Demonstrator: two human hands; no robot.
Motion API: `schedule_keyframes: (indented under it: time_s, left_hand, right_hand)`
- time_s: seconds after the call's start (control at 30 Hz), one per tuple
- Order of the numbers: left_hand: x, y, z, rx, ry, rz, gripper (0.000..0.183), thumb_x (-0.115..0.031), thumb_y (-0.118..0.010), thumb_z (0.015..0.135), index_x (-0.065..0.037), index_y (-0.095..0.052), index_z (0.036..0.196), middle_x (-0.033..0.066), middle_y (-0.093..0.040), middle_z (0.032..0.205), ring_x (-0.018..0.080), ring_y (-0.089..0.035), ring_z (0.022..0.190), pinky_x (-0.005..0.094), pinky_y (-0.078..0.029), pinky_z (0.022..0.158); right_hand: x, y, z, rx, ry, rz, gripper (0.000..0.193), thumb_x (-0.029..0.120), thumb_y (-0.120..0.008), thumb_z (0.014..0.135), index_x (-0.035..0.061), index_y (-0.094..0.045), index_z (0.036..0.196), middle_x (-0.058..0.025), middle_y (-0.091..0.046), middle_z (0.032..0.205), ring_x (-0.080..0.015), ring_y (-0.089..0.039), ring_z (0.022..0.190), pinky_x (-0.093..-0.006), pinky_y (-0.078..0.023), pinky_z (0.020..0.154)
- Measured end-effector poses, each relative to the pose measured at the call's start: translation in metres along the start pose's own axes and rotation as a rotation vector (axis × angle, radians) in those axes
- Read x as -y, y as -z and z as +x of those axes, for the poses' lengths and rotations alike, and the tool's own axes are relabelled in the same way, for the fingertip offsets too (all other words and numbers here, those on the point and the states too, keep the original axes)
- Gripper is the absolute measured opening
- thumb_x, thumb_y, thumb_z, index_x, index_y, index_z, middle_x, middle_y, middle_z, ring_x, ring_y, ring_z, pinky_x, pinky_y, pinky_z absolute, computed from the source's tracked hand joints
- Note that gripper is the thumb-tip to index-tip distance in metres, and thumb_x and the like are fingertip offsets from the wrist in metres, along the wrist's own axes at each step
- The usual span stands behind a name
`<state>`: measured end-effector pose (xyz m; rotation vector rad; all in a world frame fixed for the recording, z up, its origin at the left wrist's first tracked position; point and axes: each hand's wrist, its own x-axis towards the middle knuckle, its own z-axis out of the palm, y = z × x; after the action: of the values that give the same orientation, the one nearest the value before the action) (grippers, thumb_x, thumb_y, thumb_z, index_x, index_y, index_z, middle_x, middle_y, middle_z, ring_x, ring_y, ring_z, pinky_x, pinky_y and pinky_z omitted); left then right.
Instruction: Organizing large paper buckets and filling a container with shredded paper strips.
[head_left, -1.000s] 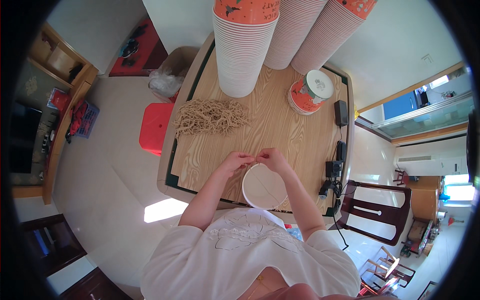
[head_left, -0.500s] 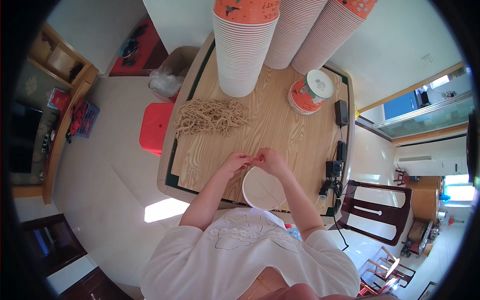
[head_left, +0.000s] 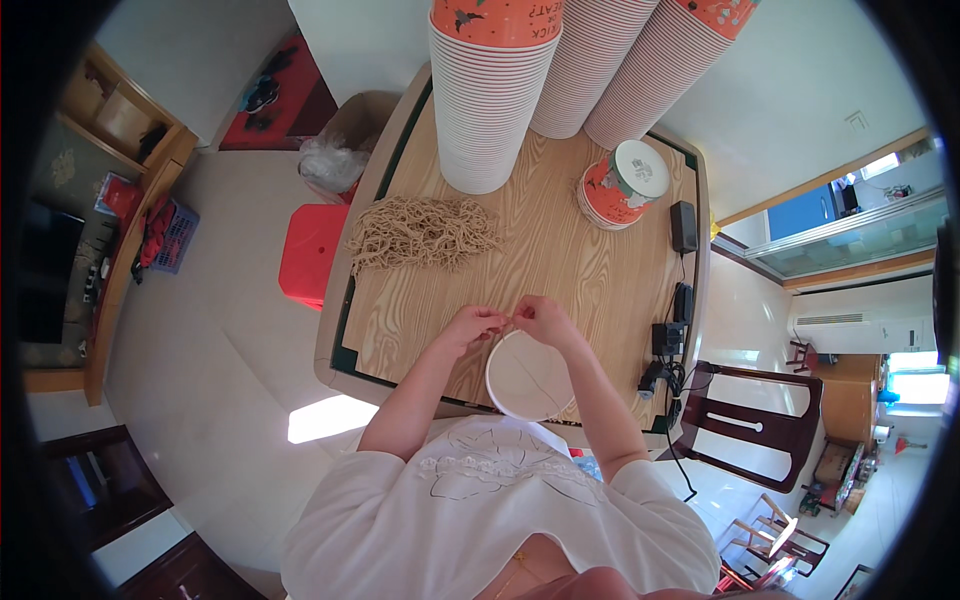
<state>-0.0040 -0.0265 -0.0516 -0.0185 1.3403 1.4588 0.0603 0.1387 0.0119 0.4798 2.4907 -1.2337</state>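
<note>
So far your left hand [head_left: 472,325] and right hand [head_left: 540,318] meet fingertip to fingertip at the far rim of the white paper bowl [head_left: 528,375], which sits on the wooden table [head_left: 560,250] just in front of you. Judging by the heap of tan strings [head_left: 420,235] and the tall stacks of bowls [head_left: 495,95] waiting, most of the work looks undone. Whatever your fingers pinch is too small to make out.
</note>
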Motion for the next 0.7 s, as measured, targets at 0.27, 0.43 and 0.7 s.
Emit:
schedule_keyframes:
  time_s: [0.27, 0.43, 0.7]
  left_hand:
    - [-0.004, -0.001, -0.002, -0.009, 0.001, -0.053, 0.012, -0.018, -0.060, 0.079, -0.009, -0.061, 0.087, -0.0019, -0.061, 0.079, 0.0058, -0.055, 0.070, 0.0179, -0.039, 0.056]
    - [-0.007, -0.008, -0.005, -0.045, -0.012, -0.036, 0.013, -0.017, -0.061, 0.078, -0.009, -0.060, 0.088, -0.0024, -0.060, 0.078, 0.0058, -0.055, 0.069, 0.0182, -0.038, 0.054]
    - [-0.006, -0.010, -0.004, -0.046, -0.067, 0.023, 0.011, -0.015, -0.061, 0.078, -0.009, -0.059, 0.086, -0.0018, -0.060, 0.079, 0.0061, -0.055, 0.068, 0.0182, -0.038, 0.055]
  right_hand:
    - [-0.018, 0.000, 0.007, 0.137, 0.001, 0.171, 0.017, 0.017, -0.061, 0.073, 0.0024, -0.063, 0.083, -0.0076, -0.063, 0.074, -0.0145, -0.059, 0.068, -0.0280, -0.046, 0.061]
    - [-0.016, -0.001, 0.006, 0.134, -0.047, 0.209, 0.012, 0.012, -0.062, 0.074, 0.0012, -0.062, 0.081, -0.0047, -0.062, 0.071, -0.0109, -0.057, 0.067, -0.0249, -0.046, 0.061]
    - [-0.014, -0.003, 0.004, 0.082, -0.031, 0.195, 0.011, 0.012, -0.061, 0.075, 0.0011, -0.060, 0.077, -0.0024, -0.058, 0.066, -0.0086, -0.053, 0.063, -0.0241, -0.044, 0.057]
